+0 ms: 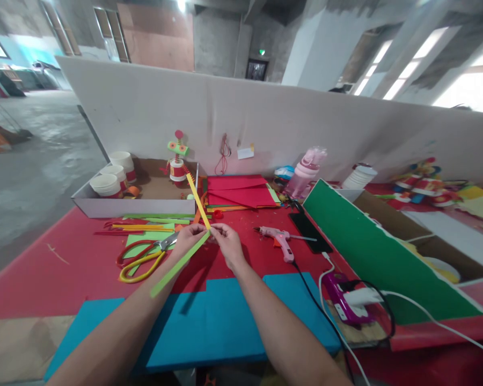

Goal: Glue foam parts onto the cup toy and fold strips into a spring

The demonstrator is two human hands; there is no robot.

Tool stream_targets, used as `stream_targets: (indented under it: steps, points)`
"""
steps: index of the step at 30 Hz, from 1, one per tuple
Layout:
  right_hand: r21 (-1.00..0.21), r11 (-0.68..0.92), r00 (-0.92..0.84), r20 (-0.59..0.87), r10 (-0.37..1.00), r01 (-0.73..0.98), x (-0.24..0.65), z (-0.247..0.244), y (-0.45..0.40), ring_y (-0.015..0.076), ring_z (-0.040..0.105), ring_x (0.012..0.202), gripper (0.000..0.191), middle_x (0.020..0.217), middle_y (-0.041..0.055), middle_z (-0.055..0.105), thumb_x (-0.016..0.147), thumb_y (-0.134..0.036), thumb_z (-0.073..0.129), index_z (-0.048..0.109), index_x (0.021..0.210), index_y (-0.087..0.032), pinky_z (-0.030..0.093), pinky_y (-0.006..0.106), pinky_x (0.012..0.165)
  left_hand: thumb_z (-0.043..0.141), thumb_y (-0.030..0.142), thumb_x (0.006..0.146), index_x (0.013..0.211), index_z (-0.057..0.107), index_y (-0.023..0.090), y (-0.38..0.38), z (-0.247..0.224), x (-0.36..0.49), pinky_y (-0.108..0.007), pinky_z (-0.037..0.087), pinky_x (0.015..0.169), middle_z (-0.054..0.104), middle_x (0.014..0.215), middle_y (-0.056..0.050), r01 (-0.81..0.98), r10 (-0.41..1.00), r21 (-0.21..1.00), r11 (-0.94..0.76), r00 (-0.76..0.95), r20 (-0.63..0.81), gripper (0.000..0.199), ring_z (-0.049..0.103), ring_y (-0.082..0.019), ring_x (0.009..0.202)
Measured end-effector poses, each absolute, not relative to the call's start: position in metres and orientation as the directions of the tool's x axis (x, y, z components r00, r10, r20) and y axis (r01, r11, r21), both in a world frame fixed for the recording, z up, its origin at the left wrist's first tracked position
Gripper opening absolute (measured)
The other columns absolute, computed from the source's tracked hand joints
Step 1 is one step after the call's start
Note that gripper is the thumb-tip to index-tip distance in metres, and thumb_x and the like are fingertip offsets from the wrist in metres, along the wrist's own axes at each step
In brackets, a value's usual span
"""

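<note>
Two paper strips meet at my fingertips above the table. The yellow paper strip [198,201] points up and away, while the light green paper strip [179,267] slants down toward me over my left forearm. My left hand [190,238] pinches the strips near where they join. From the other side, my right hand [227,244] pinches the same joint, its thumb and index finger closed there. Just left of my left hand lie scissors [145,259] with red and yellow handles, on green paper scraps. A pink hot glue gun [280,237] rests on the table right of my right hand.
At the back left, a shallow box [134,208] holds paper cups [107,185] and a cup figure [177,170]. Red paper sheets [241,192] lie behind my hands. A black phone [312,233], purple power strip [344,300], cables and green-sided box [370,252] occupy the right.
</note>
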State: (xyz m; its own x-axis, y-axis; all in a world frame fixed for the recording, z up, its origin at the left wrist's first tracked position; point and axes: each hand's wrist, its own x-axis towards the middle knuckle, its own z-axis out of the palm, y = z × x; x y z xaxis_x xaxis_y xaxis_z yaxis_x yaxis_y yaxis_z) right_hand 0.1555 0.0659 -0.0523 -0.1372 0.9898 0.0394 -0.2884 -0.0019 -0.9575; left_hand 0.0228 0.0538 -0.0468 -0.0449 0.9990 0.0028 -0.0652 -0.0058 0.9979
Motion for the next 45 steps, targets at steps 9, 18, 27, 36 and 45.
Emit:
stream_targets:
  steps: [9,18,27,36,45]
  points:
    - [-0.968,0.037,-0.136,0.073,0.988,-0.248,0.157,-0.053,0.066,0.0149,0.060,0.068,0.028,0.079,-0.0001,0.069,0.069,-0.043,0.068,0.069,0.086,-0.021,0.050,0.025,0.064,0.075,0.044,0.064,0.071,0.072,0.015,0.053,-0.041,0.020,-0.024,0.046,0.055,0.070,0.068,-0.006,0.032,0.999,0.999,-0.028,-0.041,0.030,0.030,0.061,-0.016,0.059]
    - [-0.935,-0.051,-0.167,0.008,0.986,-0.351,0.159,-0.052,0.069,0.0094,0.052,0.055,0.028,0.063,-0.0048,0.059,0.066,-0.044,0.072,0.064,0.080,-0.020,0.047,0.022,0.058,0.074,0.039,0.067,0.078,0.070,0.014,0.050,-0.046,0.027,-0.024,0.043,0.054,0.067,0.067,-0.004,-0.149,0.999,0.988,-0.048,0.002,0.048,0.027,0.056,-0.012,0.054]
    - [-0.891,-0.074,-0.127,-0.018,0.992,-0.448,0.158,-0.053,0.070,0.0105,0.056,0.056,0.032,0.064,-0.0048,0.060,0.065,-0.045,0.072,0.057,0.079,-0.021,0.048,0.023,0.056,0.073,0.036,0.068,0.086,0.064,0.018,0.040,-0.036,0.040,-0.021,0.044,0.057,0.064,0.076,-0.002,-0.090,0.996,0.992,-0.089,-0.031,0.087,0.027,0.056,-0.012,0.063]
    - [-0.890,-0.109,-0.175,-0.033,0.984,-0.442,0.158,-0.053,0.070,0.0099,0.055,0.057,0.032,0.063,-0.0057,0.057,0.061,-0.044,0.075,0.058,0.076,-0.021,0.052,0.026,0.061,0.071,0.037,0.070,0.074,0.064,0.017,0.045,-0.040,0.034,-0.021,0.039,0.053,0.060,0.063,0.001,-0.118,0.994,0.989,-0.092,-0.072,0.083,0.021,0.051,-0.010,0.054]
    - [-0.869,-0.130,-0.200,-0.036,0.979,-0.478,0.159,-0.048,0.069,0.0107,0.059,0.058,0.031,0.063,-0.0037,0.061,0.061,-0.042,0.076,0.062,0.076,-0.019,0.054,0.028,0.066,0.070,0.039,0.071,0.075,0.064,0.017,0.044,-0.039,0.033,-0.022,0.041,0.055,0.061,0.067,-0.001,-0.116,0.996,0.990,-0.080,-0.045,0.076,0.024,0.052,-0.011,0.057]
